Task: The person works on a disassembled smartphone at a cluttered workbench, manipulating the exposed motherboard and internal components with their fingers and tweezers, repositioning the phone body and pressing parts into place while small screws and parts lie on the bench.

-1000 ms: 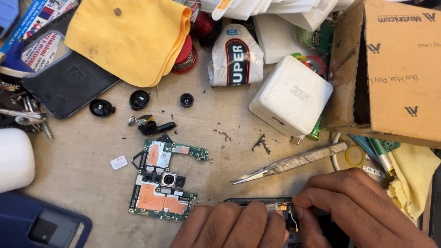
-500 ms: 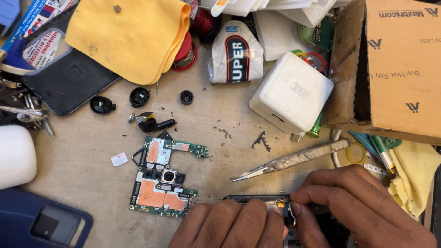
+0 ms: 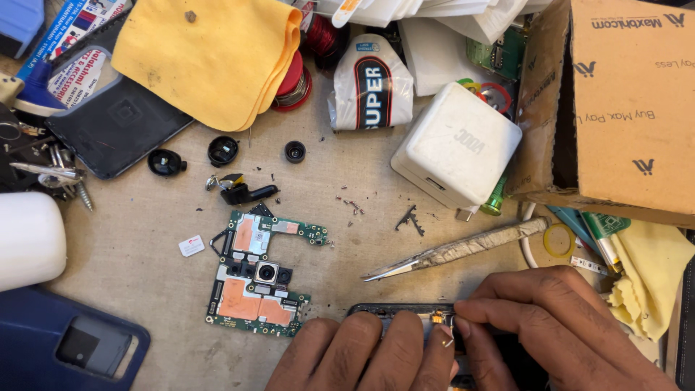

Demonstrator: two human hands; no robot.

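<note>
At the bottom edge of the view, my left hand (image 3: pixel 362 355) lies with its fingers flat on a dark phone frame (image 3: pixel 394 311), pressing it to the table. My right hand (image 3: pixel 557 326) is beside it, thumb and forefinger pinched at a small gold-coloured part (image 3: pixel 439 316) on the frame's top edge. Most of the frame is hidden under both hands. A green phone circuit board (image 3: pixel 257 279) with copper patches and a camera module lies to the left of my hands. Metal tweezers (image 3: pixel 456 250) wrapped in tape lie just above my right hand.
A white charger block (image 3: pixel 456 145), a cardboard box (image 3: pixel 622 101), yellow cloths (image 3: pixel 210 58), a white pouch (image 3: pixel 373 83), a red wire spool (image 3: pixel 293 80), black camera rings (image 3: pixel 221 150), a dark phone back cover (image 3: pixel 116 127), screws (image 3: pixel 69 181), a blue case (image 3: pixel 65 344) and a white cylinder (image 3: pixel 25 239) crowd the table.
My right hand's fingertips have shifted slightly on the frame's top edge. The view has drifted a little; the other things lie as before.
</note>
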